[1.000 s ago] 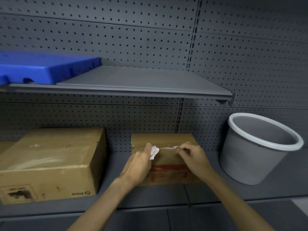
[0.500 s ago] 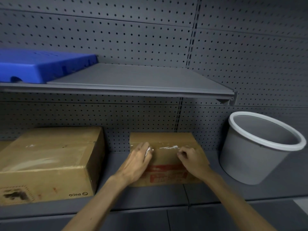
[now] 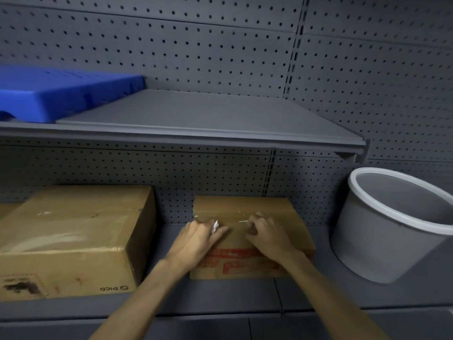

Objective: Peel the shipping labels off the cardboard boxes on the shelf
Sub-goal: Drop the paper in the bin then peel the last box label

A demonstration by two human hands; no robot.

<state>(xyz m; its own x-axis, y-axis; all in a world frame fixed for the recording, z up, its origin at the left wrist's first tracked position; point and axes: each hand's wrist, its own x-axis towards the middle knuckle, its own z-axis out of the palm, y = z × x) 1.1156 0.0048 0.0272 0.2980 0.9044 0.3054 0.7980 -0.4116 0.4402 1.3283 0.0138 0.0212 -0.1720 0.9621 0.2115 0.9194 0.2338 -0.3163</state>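
Grey pegboard panelling (image 3: 220, 52) is backing a set of grey metal shelves, and the lower shelf (image 3: 220, 298) is carrying 2 cardboard boxes and a bin. On the left, the large cardboard box (image 3: 71, 236) is showing the word "PICO" with a round logo upside down on its front face, beside a smudged stamp-like mark that is too blurred to read. Near the middle, the small cardboard box (image 3: 245, 207) is sitting against the back panel, with red printed lettering on its front face that is too blurred to make out.

Both hands are resting on top of the small box. The left hand (image 3: 198, 241) is curling its fingers around a crumpled white scrap of label (image 3: 215, 227), gripping it at the taped seam. The right hand (image 3: 267, 235) is bending its fingers inward, fingertips pressing at a thin white label remnant (image 3: 242, 220) on the box top; whether it is actually pinching that strip is not clear.

To the right, a grey bin with a white rim (image 3: 392, 227) is standing on the same shelf, well apart from the small box. Above, a blue plastic tray (image 3: 61, 92) is lying on the upper shelf (image 3: 208, 119).
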